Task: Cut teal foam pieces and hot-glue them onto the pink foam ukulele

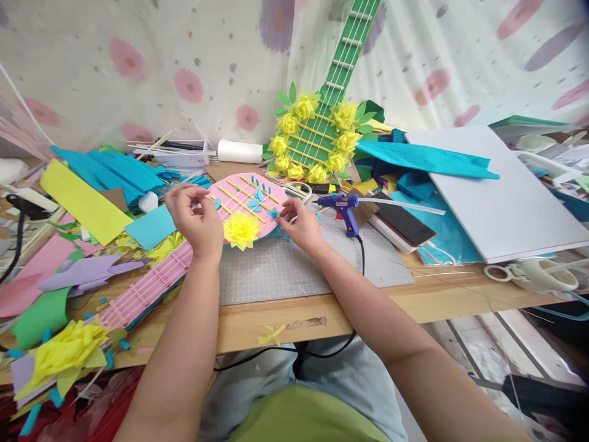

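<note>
A pink paper guitar (pixel 262 228) lies on the grey cutting mat (pixel 299 270), its neck pointing to the lower left. Its round body carries yellow strips, small blue pieces and a large yellow paper flower (pixel 242 230). My left hand (pixel 197 218) is over the body's left side, fingers curled near a small blue piece (pixel 218 203); whether it grips that piece is too small to tell. At the body's right edge, my right hand (pixel 301 226) has its fingertips pinched at a small blue paper flower (pixel 274 213).
A blue glue gun (pixel 345 212) with its black cord stands right of my hands. Behind leans a green guitar (pixel 350 55) with yellow flowers. Coloured paper (pixel 85 202) covers the left; a phone (pixel 405 220), white board (pixel 501 196) and tape roll (pixel 547 274) are right.
</note>
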{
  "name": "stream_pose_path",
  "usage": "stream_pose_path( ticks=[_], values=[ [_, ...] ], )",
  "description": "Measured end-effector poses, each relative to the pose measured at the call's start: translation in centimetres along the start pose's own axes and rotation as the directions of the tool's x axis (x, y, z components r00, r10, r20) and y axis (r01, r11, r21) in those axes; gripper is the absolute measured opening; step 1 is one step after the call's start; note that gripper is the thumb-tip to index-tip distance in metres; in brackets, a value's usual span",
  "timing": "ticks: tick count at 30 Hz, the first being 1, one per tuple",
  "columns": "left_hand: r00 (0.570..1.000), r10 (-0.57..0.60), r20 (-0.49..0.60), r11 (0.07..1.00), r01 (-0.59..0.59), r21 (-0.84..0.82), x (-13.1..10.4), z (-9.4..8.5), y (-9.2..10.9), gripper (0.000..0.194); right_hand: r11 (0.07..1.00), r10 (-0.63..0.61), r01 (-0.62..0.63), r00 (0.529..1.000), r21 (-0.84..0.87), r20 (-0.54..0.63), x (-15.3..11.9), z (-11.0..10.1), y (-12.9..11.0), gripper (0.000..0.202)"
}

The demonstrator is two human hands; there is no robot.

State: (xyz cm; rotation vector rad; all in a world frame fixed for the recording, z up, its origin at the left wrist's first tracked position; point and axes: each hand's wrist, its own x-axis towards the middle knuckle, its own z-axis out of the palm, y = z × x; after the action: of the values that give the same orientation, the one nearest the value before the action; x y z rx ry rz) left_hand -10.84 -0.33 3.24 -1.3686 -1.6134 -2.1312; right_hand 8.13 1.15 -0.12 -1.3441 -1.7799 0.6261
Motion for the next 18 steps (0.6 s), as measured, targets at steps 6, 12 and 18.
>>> stream_pose_path(
  ticks=[6,12,18],
  values=[
    [1.0,0.014,0.008,1.0,-0.014,-0.018,-0.06,0.02,0.15,0.022,0.999,-0.034,0.034,0.999,-0.018,0.011,0.2,0.29,0.26,0.026],
    [1.0,0.023,-0.003,1.0,-0.023,-0.002,-0.03,0.06,0.1,0.022,0.997,-0.057,0.056,0.998,-0.052,-0.003,0.48,0.66,0.35,0.025],
    [1.0,-0.001,-0.004,1.0,0.001,-0.001,0.03,0.03,0.13,0.021,0.995,-0.081,0.081,0.997,-0.059,0.005,0.32,0.59,0.28,0.028]
  ],
)
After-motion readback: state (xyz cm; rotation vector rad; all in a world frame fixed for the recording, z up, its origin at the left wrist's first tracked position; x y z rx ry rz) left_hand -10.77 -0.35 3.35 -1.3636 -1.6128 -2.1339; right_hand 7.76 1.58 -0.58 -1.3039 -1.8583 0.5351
